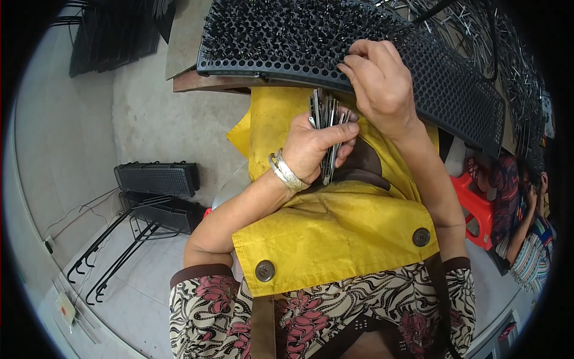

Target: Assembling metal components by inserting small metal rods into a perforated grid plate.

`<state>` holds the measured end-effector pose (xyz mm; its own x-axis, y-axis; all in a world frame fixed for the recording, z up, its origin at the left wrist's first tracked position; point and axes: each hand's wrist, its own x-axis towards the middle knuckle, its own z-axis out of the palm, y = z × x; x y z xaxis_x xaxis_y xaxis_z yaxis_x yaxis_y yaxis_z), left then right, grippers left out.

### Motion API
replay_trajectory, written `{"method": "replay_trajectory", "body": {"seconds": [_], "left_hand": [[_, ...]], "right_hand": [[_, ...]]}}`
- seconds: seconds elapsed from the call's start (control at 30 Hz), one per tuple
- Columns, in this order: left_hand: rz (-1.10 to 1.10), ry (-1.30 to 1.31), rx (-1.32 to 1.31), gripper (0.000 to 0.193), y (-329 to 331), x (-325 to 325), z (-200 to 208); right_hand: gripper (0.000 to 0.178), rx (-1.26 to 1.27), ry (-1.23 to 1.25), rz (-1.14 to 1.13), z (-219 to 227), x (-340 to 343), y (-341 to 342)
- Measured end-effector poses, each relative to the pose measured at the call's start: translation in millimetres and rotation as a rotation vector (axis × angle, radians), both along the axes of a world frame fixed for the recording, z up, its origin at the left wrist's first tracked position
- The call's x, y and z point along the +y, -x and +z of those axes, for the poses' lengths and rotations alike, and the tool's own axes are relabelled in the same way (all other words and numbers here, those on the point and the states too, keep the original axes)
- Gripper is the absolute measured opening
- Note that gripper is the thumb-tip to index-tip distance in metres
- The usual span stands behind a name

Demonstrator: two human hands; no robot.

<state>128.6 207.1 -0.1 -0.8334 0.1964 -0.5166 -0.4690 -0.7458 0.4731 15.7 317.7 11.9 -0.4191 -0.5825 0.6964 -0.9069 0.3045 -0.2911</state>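
Observation:
My left hand (310, 142) is closed around a bundle of thin, narrow metal pieces (326, 116), held upright over my yellow apron (335, 227). Just beyond it, my right hand (385, 90) hovers at the near edge of a black perforated rack (457, 99). Its fingers are bent and pinched together above the holes; whatever they hold is too small or hidden to name. Many dark pieces (281, 39) stand upright in the holes across the left and middle of the rack. Toward the right end the holes show bare.
Loose metal strips (508, 60) lie heaped behind the rack on the right. A wooden board edge (203, 82) sits under its left end. Black racks with rod legs (155, 179) stand on the floor at left. At right are a red stool (475, 212) and another person (529, 254).

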Motion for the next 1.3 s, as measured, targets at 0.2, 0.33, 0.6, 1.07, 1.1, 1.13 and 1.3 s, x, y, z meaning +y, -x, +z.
{"method": "replay_trajectory", "body": {"seconds": [0.2,0.33,0.6,1.07,1.1,1.13,1.3], "left_hand": [[0.057,0.042,0.047,0.027,0,2,1],[0.007,0.07,0.165,0.034,-1,2,-3],[0.017,0.029,0.071,0.029,-2,2,-1],[-0.006,-0.013,0.082,0.022,-1,0,-3],[-0.003,-0.012,0.081,0.022,-1,-1,-3],[0.015,-0.014,0.079,0.022,-1,-2,-2],[0.069,-0.025,0.085,0.023,3,-8,2]], "right_hand": [[0.013,-0.526,0.044,-0.08,17,14,-30],[0.009,-1.244,0.056,0.015,21,23,-42],[0.012,-0.922,0.409,-0.222,19,35,-25],[0.02,0.023,0.03,-0.112,-1,16,3],[0.02,0.021,0.031,-0.11,0,15,2],[0.019,-0.001,0.006,-0.109,0,15,1],[0.019,-0.054,0.026,-0.071,-1,18,8]]}}
